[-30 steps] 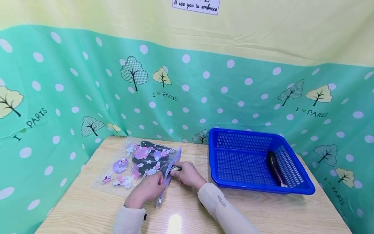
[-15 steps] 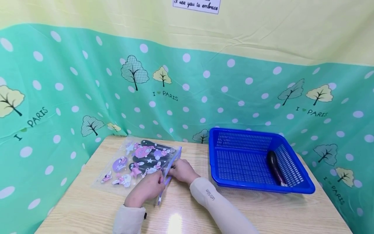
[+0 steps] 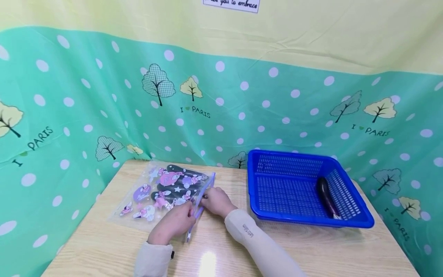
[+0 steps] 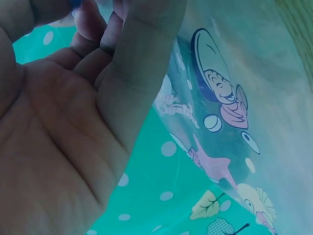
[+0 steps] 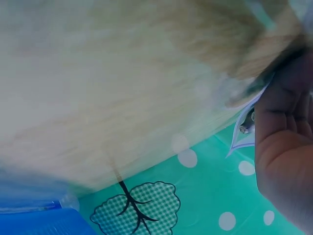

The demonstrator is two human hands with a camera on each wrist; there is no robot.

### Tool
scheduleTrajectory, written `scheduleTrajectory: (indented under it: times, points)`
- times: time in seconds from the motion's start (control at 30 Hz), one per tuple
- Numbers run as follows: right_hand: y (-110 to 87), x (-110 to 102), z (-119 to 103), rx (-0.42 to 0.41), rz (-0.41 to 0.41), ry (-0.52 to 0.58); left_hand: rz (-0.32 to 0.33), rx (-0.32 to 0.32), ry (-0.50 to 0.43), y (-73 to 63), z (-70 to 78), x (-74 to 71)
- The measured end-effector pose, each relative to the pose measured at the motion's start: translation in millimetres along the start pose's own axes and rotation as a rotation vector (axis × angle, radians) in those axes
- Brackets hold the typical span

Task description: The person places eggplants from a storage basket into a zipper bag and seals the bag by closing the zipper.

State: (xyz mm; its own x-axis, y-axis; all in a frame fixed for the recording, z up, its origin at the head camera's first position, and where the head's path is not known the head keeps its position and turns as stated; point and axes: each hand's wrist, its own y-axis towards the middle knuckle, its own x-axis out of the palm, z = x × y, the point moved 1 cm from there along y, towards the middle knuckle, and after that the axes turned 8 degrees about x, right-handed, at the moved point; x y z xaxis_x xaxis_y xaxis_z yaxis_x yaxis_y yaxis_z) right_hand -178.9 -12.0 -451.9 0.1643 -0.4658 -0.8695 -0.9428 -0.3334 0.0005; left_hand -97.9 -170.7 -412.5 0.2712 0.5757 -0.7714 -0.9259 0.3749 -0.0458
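Note:
A clear zip bag [image 3: 143, 215] printed with cartoon figures lies on its side, with several dark eggplants [image 3: 180, 170] showing through it. Its purple-edged mouth [image 3: 212, 179] faces right. My left hand [image 3: 174, 221] pinches the near edge of that mouth; the left wrist view shows its palm [image 4: 54, 147] beside the printed film. At the opening, my right hand [image 3: 217, 202] has its fingers curled round the stem end of an eggplant, mostly hidden by hand and film. Stem ends [image 5: 247, 123] show inside the mouth in the right wrist view.
A blue plastic basket [image 3: 252, 192] stands at the right of the wooden table [image 3: 221, 246], with one eggplant [image 3: 324, 194] against its right side. A green and yellow patterned cloth [image 3: 221, 127] hangs close behind the table and along both sides.
My right hand has moved left to the bag's mouth, pushing the eggplant further in; its pale stem end no longer shows. My left hand keeps its pinch on the bag edge.

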Motion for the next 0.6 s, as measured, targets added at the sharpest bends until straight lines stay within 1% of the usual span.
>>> scheduleTrajectory:
  times: [0.1, 0.37, 0.6]
  points:
    - [1.6, 0.1, -2.7, 0.014, 0.012, -0.030, 0.008, 0.005, 0.002, 0.4, -0.3, -0.6]
    - [-2.1, 0.0, -3.6, 0.054, 0.011, -0.050, 0.000, 0.006, -0.024, -1.0, -0.5, 0.9]
    - [-4.8, -3.3, -0.7, 0.095, 0.043, -0.077, 0.003, 0.002, 0.003, -0.6, -1.0, 0.9]
